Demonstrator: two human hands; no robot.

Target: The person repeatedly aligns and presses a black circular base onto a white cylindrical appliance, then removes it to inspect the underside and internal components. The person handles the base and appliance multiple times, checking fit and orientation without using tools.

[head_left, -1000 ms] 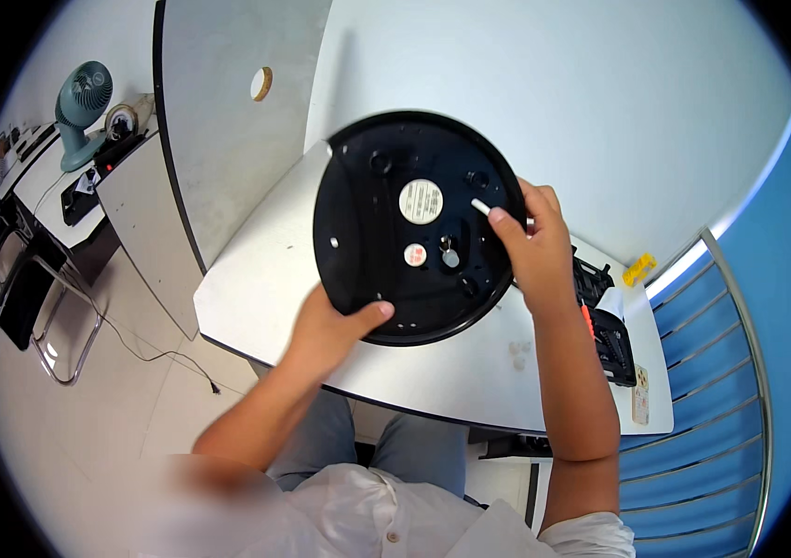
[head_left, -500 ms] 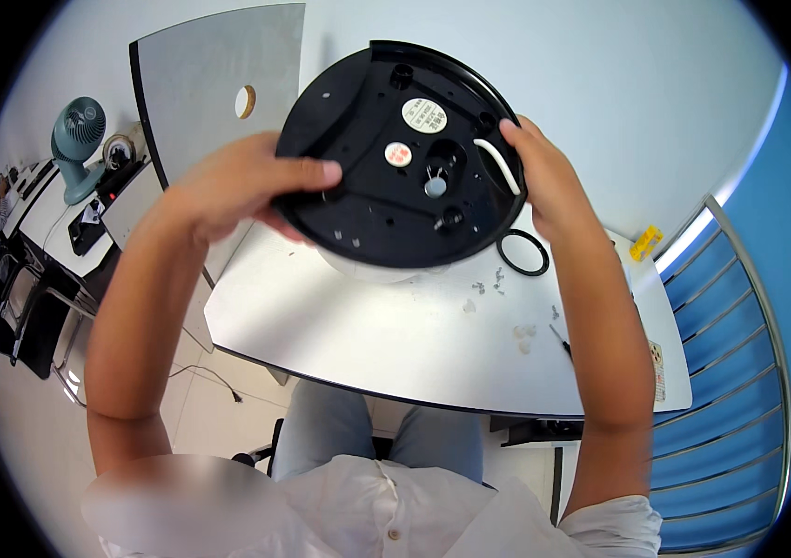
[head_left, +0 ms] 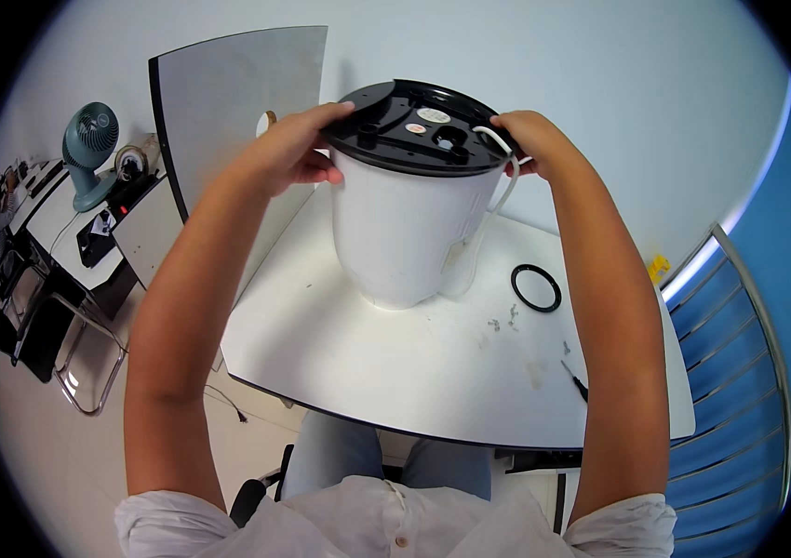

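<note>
Head view — left hand (head_left: 295,147) and right hand (head_left: 533,141) gripping black base (head_left: 394,152), now tilted flatter, white housing (head_left: 395,228) more exposed beneath.

The round base (head_left: 414,150) looked like black plastic, smooth and quite glossy, and the label (head_left: 433,115) on it seemed to be of paper. The tall body (head_left: 395,223) below was of white plastic, smooth, with a soft sheen. The cord (head_left: 500,139) had a smooth plastic covering. The tabletop (head_left: 368,372) was smooth and slightly shiny, the railing (head_left: 769,318) was of polished metal, and the shirt (head_left: 349,521) was of matt cloth.
</note>
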